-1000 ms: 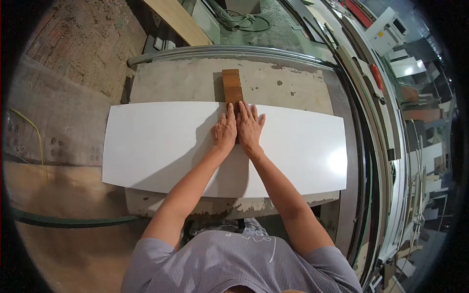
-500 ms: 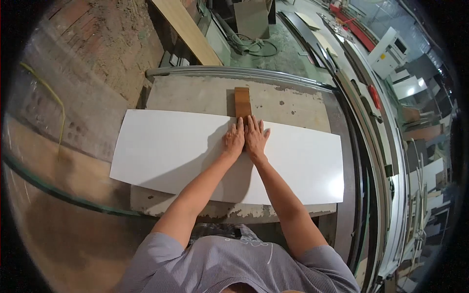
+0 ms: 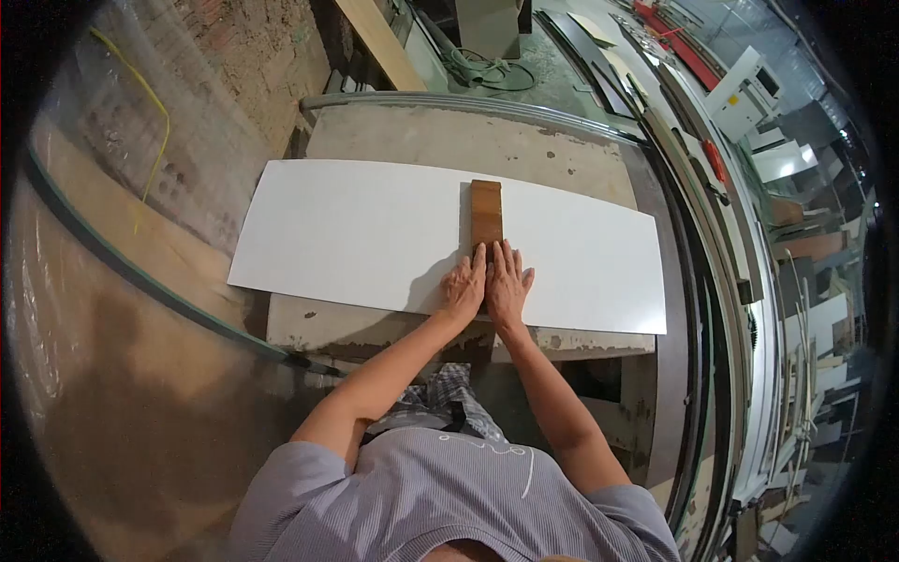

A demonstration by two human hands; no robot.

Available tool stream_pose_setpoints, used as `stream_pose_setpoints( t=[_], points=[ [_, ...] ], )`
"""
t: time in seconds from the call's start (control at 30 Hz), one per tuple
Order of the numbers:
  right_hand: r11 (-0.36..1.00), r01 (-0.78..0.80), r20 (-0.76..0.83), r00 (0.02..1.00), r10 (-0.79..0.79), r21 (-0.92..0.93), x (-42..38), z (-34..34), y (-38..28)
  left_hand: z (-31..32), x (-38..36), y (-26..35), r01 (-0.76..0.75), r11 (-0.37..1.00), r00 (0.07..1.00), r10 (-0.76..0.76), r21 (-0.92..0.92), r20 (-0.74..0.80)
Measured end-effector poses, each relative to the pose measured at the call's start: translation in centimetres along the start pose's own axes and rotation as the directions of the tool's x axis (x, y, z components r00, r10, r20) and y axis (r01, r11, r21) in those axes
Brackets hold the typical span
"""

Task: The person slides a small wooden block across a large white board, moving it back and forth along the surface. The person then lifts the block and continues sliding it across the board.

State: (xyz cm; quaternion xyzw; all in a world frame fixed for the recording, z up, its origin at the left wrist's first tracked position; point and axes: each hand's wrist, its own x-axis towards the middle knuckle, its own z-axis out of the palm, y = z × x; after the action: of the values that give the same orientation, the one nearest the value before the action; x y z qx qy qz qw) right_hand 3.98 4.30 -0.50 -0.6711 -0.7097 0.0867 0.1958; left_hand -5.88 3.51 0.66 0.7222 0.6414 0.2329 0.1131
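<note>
A long white panel (image 3: pixel 356 229) lies flat on the worn table. Across its middle runs a narrow brown wooden block (image 3: pixel 487 211), its far end close to the panel's far edge. My left hand (image 3: pixel 464 288) rests over the near end of the block, fingers stretched forward and close together. Beside it, my right hand (image 3: pixel 507 286) lies with extended fingers on the block's near right part, the thumb side out over the panel. The palms hide the near end of the block, so its underside and full length do not show.
The worn table (image 3: pixel 403 136) has a metal rail (image 3: pixel 468 108) along its far edge. A plastic-covered stack with a dark green edge (image 3: pixel 169 290) stands at left. Long strips (image 3: pixel 707 206) run along the right side, and a cable coil (image 3: pixel 492 70) lies on the floor beyond.
My hands and the wooden block have moved toward my body across the panel. The block's far end, earlier beyond the panel's far edge, now lies over the panel. The view has shifted too.
</note>
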Motion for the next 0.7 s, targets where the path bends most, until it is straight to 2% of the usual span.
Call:
stream_pose_setpoints(
  t=[0.2,0.37,0.4,0.5,0.57,0.63,0.7],
  points=[
    [0.998,0.061,-0.003,0.998,-0.061,-0.007,-4.9,-0.3,-1.6,-2.2,-4.8,-0.7,0.020,1.000,0.997,-0.020,0.004,0.078],
    [0.995,0.100,0.036,0.994,-0.099,-0.016,-6.1,-0.1,-2.5,-3.0,-6.2,-1.4,0.107,0.994,0.983,-0.103,-0.020,0.153],
    [0.995,0.099,0.044,0.994,-0.098,-0.021,-6.0,-0.3,-2.7,-2.7,-6.1,-1.5,0.059,0.998,0.997,-0.059,0.002,0.056],
    [0.993,0.115,0.036,0.993,-0.114,-0.029,-5.3,0.3,-2.5,-2.4,-5.6,-2.0,0.092,0.996,0.991,-0.091,-0.003,0.103],
    [0.993,0.121,0.035,0.992,-0.121,-0.014,-4.5,0.3,-2.6,-2.3,-5.0,-2.0,0.089,0.996,0.994,-0.087,-0.028,0.066],
    [0.990,0.141,0.017,0.990,-0.141,0.013,-3.6,0.1,-3.0,-3.1,-4.2,-1.8,0.128,0.991,0.986,-0.132,0.039,0.099],
    [0.993,0.115,0.071,0.991,-0.115,-0.007,-2.6,0.4,-3.1,-3.0,-3.4,-2.1,0.119,0.993,0.991,-0.120,0.011,0.061]
  ],
)
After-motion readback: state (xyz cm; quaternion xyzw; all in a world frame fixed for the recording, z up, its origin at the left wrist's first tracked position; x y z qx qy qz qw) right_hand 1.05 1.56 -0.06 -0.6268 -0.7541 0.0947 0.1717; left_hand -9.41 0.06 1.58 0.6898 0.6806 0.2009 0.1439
